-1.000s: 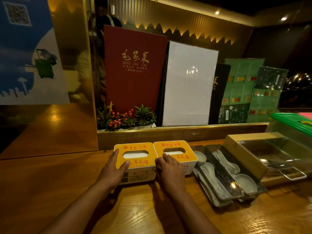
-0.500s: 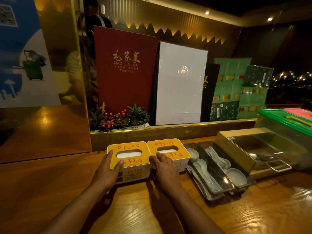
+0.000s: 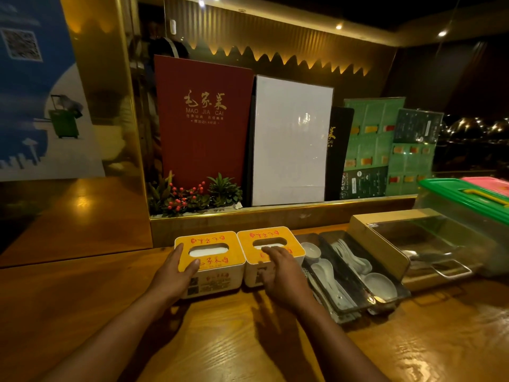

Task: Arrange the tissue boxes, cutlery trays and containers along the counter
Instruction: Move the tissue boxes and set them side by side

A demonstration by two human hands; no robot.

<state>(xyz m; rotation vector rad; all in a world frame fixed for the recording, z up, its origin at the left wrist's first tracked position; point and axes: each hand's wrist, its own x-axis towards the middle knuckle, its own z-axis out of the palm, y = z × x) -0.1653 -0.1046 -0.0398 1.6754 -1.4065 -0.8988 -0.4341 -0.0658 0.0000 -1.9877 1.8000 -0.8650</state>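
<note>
Head view, left hand: we are seeing the left hand (image 3: 176, 274) lying half open on the near left corner of the left tissue box (image 3: 212, 263), thumb on the yellow top, fingers down its left side.
Head view, right hand: we are seeing the right hand (image 3: 281, 274) spread open over the right tissue box (image 3: 268, 250), fingers resting flat on its yellow top, thumb hanging down its front. It is pressing, not gripping.
Head view, boxes: we are seeing the two tissue boxes sitting side by side on the wooden counter (image 3: 248, 348), nearly touching, close to the back ledge.
Head view, trays: we are seeing the cutlery trays (image 3: 355, 274) sitting just right of the right tissue box, with white spoons (image 3: 329, 274) lying inside.
Head view, containers: we are seeing a clear-lidded box (image 3: 421, 244) right of the trays, and a green-lidded container (image 3: 468, 199) behind it.
Head view, behind: we are seeing a red menu (image 3: 203, 119) standing above small plants (image 3: 192, 194).
</note>
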